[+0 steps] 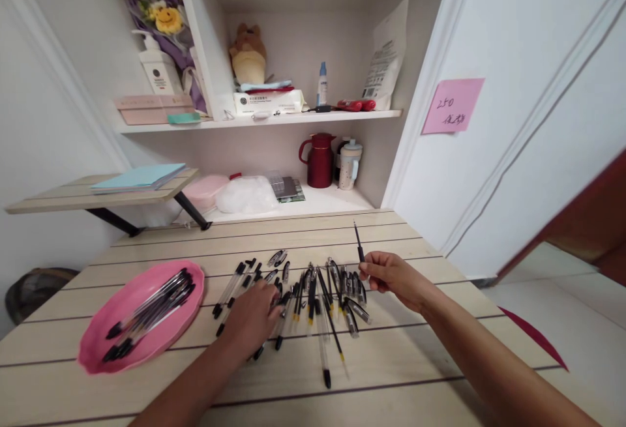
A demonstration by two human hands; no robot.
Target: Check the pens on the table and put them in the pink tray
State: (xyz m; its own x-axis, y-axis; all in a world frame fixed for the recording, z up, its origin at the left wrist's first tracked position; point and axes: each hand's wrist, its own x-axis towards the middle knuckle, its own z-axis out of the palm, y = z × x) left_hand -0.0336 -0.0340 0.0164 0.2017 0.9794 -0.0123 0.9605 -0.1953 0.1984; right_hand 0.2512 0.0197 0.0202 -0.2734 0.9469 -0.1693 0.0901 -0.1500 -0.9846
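Desk (401, 381), pale slatted wood, both forearms reaching in from the near edge.

Left hand (252, 319): palm down on the near-left side of the loose pens (317, 287). Fingertips are buried among the barrels, so I cannot tell if the grip is closed on one or just resting. Probably pinning or sorting through the heap.

Right hand (394, 278): narrow pinch grip, thumb and forefinger closed on the lower end of a pen refill (358, 239). At least it looks like a refill, thin and black. It is held near upright, tip up and away from the person, clear of the desk, likely lifted for a look or to keep it apart from the rest.

The loose pens lie between the two grips and just under the right one. They have clear barrels and black caps, fanned roughly parallel, with some overlapping. One stray pen (324, 358) lies nearer the person than either grip.

Pink tray (95, 342) is well left of the left grip. It holds a bundle of capped pens (149, 313) all lying the same way, which seems a sorted batch.

Beyond both grips are a folding side table (59, 200) with a blue notebook (139, 177), and a wall niche with a red jug (320, 161) and a white mug (350, 165). On the shelf (293, 118) above sit a plush bear (248, 54) and a pump bottle (157, 65). A pink sticky note (452, 105) is on the door frame, far right.
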